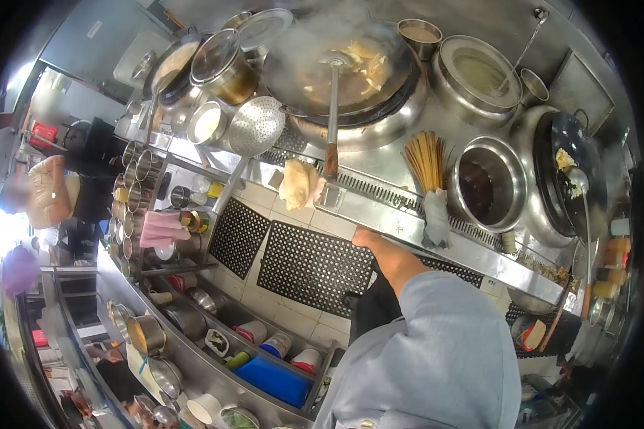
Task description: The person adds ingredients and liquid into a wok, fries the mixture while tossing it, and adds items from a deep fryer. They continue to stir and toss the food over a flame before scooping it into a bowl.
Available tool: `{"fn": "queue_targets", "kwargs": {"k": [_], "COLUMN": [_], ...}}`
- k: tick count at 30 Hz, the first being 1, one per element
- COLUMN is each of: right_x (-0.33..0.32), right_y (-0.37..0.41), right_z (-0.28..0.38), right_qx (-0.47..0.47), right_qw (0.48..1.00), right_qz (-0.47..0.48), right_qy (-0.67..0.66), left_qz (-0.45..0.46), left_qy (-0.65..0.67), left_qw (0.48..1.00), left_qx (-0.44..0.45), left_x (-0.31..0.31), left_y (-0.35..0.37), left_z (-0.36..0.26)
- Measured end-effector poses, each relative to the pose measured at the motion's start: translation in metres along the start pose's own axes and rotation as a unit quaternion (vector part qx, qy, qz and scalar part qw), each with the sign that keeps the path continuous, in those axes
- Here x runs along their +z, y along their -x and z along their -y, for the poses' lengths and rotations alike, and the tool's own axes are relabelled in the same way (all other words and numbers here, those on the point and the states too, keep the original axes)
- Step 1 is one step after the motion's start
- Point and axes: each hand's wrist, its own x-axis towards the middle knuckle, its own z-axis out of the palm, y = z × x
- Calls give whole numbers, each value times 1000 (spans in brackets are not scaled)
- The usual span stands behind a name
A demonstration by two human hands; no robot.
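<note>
My right hand (366, 238) is beside the front edge of the stove counter (379, 214), at the end of a grey sleeve. Its fingers are hidden, so what it holds, if anything, does not show. My left hand is out of view. Above and left of the right hand, a ladle (333, 114) rests with its bowl in a steaming wok (286, 86) of food, its wooden handle end at the counter edge. A beige cloth (298, 184) hangs there. To the right stand a bamboo brush (426, 161) and a deep steel pot (511, 161) of dark liquid.
A skimmer (256, 126) and steel bowl (207, 122) lie left of the wok. A second wok (587, 143) is at right. Black perforated mats (311, 264) cover the floor. A shelf with steel containers (147, 166) stands left, with a co-worker (54, 189) beyond.
</note>
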Motion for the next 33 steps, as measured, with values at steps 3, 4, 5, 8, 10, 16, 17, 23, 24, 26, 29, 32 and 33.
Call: {"fn": "queue_targets", "kwargs": {"k": [3,4,5,8,10,16,17,23,24,26,29,32,33], "right_x": [-4,-6,-10,11,13,-4,-32,-11,-20,-22,-12,-28,-30], "right_y": [6,8,11,7,8,-9,18,14,33,59,73,130,137], "right_z": [4,4,5,-2,-2,-26,4,-18,1,23,37,103,113], "right_qx": [27,27,27,19,6,21,-8,-126,-96,-98,-99,-40,-42], "right_qw": [999,999,999,991,983,998,997,979,987,986,985,970,964], "right_qz": [-27,-20,-13,-102,-140,62,28,-102,-39,-13,89,199,226], "right_qy": [-9,-14,-18,-85,-118,10,-68,121,124,136,106,135,134], "left_qz": [5,5,7,2,-1,-71,-139,-374,-377,-366,-336,-340,-354], "left_qy": [-9,-11,-12,-8,-1,-13,21,526,580,677,795,867,867], "left_qw": [1000,1000,1000,1000,1000,997,990,760,716,628,490,338,317], "left_qx": [-6,-9,-13,-20,-21,0,-27,80,96,110,125,138,153], "left_x": [4,4,6,6,9,48,44,-32,-53,-84,-129,-170,-184], "left_y": [0,1,4,13,21,86,89,126,132,129,100,59,47], "left_z": [0,1,3,12,25,89,77,-2,-3,8,37,61,67]}}
